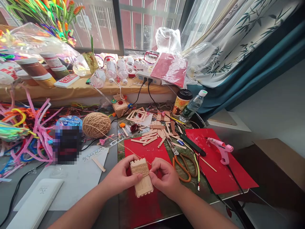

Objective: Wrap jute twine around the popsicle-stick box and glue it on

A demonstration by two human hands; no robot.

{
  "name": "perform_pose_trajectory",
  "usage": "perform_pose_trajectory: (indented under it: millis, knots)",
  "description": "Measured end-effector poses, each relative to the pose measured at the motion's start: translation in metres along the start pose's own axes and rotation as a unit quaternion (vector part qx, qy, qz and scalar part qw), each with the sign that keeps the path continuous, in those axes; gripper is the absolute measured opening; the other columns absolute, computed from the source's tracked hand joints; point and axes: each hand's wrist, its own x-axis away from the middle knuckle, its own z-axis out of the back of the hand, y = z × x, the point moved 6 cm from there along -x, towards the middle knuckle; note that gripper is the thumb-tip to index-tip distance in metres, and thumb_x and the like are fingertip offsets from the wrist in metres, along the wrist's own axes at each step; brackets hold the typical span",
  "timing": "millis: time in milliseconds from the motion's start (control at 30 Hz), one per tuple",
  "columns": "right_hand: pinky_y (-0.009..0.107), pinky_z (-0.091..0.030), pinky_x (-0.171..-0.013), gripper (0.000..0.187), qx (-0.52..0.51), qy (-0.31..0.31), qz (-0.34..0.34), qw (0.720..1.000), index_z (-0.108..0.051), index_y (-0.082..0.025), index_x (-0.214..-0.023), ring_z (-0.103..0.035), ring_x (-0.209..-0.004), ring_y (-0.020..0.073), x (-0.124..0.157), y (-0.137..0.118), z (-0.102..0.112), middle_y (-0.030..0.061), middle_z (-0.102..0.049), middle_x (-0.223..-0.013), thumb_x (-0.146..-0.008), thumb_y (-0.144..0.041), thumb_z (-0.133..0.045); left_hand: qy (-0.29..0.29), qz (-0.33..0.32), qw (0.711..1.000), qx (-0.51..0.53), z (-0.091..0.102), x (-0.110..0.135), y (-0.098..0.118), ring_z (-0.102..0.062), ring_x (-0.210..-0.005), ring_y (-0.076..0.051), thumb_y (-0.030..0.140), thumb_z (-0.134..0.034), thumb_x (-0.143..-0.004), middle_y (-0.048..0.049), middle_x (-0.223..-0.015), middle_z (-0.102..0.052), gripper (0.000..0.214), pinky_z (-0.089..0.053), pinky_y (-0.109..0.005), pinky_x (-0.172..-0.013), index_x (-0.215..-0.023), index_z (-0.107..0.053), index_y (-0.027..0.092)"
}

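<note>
My left hand (126, 178) grips a small panel of popsicle sticks (142, 184) from its left side, thumb across the front. Brown twine (140, 169) is wound in several turns around the panel's upper half. At the panel's right edge, my right hand (164, 176) is closed in a pinch near the twine; a strand seems to run between its fingertips. One line of twine leads from the panel up and left towards the twine ball (96, 124). Beneath the hands lies a red sheet (147, 210).
Scissors (185, 167) with orange handles lie right of my hands. A pink glue gun (221, 149) rests on another red sheet (238, 178). Loose popsicle sticks (150, 136) spread behind. A water bottle (194, 105) and paper cup (181, 103) stand at back right. Pipe cleaners (35, 127) pile up left.
</note>
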Motion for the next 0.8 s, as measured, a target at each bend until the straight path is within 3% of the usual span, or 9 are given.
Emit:
perform_pose_trajectory:
  millis: [100,267,433,633,700,800]
  knots:
    - [0.031,-0.045,-0.067,0.011,-0.012,-0.003,0.001,1.0,-0.058,-0.024,-0.085,-0.054,-0.072,0.0171,0.002,0.005,0.0,0.0,-0.057,-0.08,-0.093,-0.024,-0.065,0.02,0.003,0.999,-0.031,0.003,0.0,-0.003,-0.064,-0.087,-0.021,0.038,-0.081,-0.082,-0.0047,-0.095,-0.07,0.033,-0.054,-0.03,-0.077,-0.102,-0.064,0.018]
    - [0.031,-0.046,-0.067,0.012,0.015,-0.007,0.027,0.999,-0.058,-0.024,-0.085,-0.054,-0.071,0.0173,0.003,0.002,0.002,0.0005,-0.057,-0.079,-0.095,-0.025,-0.065,0.029,0.04,0.998,0.05,0.006,-0.002,-0.018,-0.069,-0.087,-0.024,0.047,-0.087,-0.075,-0.0068,-0.097,-0.073,0.046,-0.058,-0.035,-0.078,-0.102,-0.067,0.017]
    - [0.031,-0.046,-0.066,0.016,0.02,-0.015,0.027,0.999,-0.057,-0.024,-0.083,-0.055,-0.071,0.0172,0.002,0.004,-0.001,0.001,-0.058,-0.078,-0.096,-0.03,-0.064,0.036,0.043,0.995,0.078,0.009,-0.005,-0.023,-0.067,-0.079,-0.021,0.054,-0.089,-0.07,-0.0048,-0.089,-0.073,0.049,-0.056,-0.03,-0.072,-0.095,-0.069,0.016]
    - [0.031,-0.047,-0.065,0.015,0.009,-0.019,0.028,0.999,-0.058,-0.024,-0.084,-0.056,-0.069,0.0167,0.002,0.0,-0.004,0.001,-0.059,-0.078,-0.097,-0.03,-0.063,0.088,0.037,0.984,0.152,0.003,-0.004,-0.032,-0.06,-0.068,-0.015,0.051,-0.09,-0.071,0.0003,-0.077,-0.064,0.044,-0.054,-0.027,-0.064,-0.084,-0.064,0.018]
    - [0.033,-0.049,-0.067,0.012,0.013,-0.017,0.043,0.999,-0.059,-0.025,-0.086,-0.057,-0.072,0.0178,-0.001,-0.009,0.0,0.0017,-0.06,-0.079,-0.097,-0.027,-0.063,0.096,0.021,0.974,0.205,-0.004,-0.004,-0.034,-0.064,-0.076,-0.019,0.055,-0.092,-0.067,-0.0024,-0.088,-0.067,0.051,-0.057,-0.031,-0.07,-0.093,-0.066,0.019]
    - [0.035,-0.05,-0.07,0.011,0.052,-0.028,0.093,0.994,-0.058,-0.026,-0.086,-0.058,-0.074,0.0197,-0.006,-0.025,0.006,0.0014,-0.061,-0.078,-0.091,-0.018,-0.065,0.063,-0.003,0.965,0.256,-0.016,-0.008,-0.035,-0.068,-0.099,-0.027,0.056,-0.094,-0.063,-0.0095,-0.12,-0.066,0.065,-0.059,-0.04,-0.086,-0.112,-0.068,0.022]
